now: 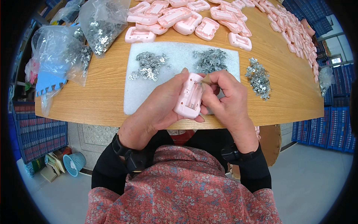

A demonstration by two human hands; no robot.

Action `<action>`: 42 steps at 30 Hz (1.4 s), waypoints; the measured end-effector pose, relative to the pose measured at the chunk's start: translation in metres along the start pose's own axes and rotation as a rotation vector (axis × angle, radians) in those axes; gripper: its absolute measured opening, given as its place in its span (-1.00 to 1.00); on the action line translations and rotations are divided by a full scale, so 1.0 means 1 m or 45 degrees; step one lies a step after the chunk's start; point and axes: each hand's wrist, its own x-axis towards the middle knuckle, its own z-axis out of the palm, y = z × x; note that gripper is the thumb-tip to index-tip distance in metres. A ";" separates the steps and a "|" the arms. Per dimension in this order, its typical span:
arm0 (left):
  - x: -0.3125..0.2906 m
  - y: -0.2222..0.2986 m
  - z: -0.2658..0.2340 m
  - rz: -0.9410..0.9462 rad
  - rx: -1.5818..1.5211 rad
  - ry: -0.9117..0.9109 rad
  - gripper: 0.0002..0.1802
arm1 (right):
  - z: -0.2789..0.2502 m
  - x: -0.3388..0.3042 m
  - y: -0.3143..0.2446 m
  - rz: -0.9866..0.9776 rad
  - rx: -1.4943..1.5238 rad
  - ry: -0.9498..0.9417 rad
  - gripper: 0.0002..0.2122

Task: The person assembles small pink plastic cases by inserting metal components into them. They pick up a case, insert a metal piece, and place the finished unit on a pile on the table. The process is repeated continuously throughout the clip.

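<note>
My left hand (158,100) is wrapped around a pink plastic housing (188,93), tilted with its hollow inside facing up. It has a long recess down the middle, small screw holes and a metal spring at its lower end. My right hand (227,95) pinches at the upper right of this housing. A small tan, pointed thing shows between its fingertips; its kind cannot be made out. Beneath my hands lies a white foam sheet (134,100). On it are a pile of small metal contact plates (149,65) at left and another metal pile (211,60) at right, partly behind my right hand.
A third pile of small metal parts (258,78) lies on the wooden table (291,100) right of the foam. Many pink housings (179,16) are heaped at the back, more (291,28) at far right. Clear bags of metal parts (102,28) stand at left. Blue crates flank the table.
</note>
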 end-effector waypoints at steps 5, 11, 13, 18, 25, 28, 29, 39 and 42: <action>0.002 -0.002 -0.001 -0.002 0.039 0.031 -0.42 | 0.004 0.000 0.000 -0.111 -0.238 0.022 -0.89; 0.003 -0.002 -0.001 -0.026 0.077 0.065 -0.38 | -0.003 0.001 -0.007 -0.014 -0.277 -0.076 -0.87; 0.003 -0.002 -0.004 -0.021 0.086 0.008 -0.38 | -0.011 0.003 -0.008 0.099 -0.120 -0.060 -0.84; 0.001 0.001 -0.001 -0.024 0.133 -0.016 -0.36 | -0.016 0.002 -0.009 0.546 0.369 -0.180 -0.83; -0.013 0.007 0.012 0.177 0.856 0.324 -0.53 | -0.024 -0.002 -0.001 0.831 0.894 -0.332 -0.82; -0.019 0.003 0.014 0.334 1.126 0.187 -0.56 | -0.026 -0.004 -0.002 0.794 0.854 -0.338 -0.83; -0.019 0.003 0.015 0.340 1.237 0.198 -0.56 | -0.027 -0.006 -0.002 0.777 0.841 -0.336 -0.84; -0.007 -0.005 0.015 0.393 1.178 0.227 -0.58 | -0.028 -0.014 -0.015 0.709 0.910 -0.170 -0.85; -0.011 0.000 0.017 0.150 0.414 0.120 -0.57 | -0.024 -0.018 -0.009 0.651 0.907 -0.065 -0.81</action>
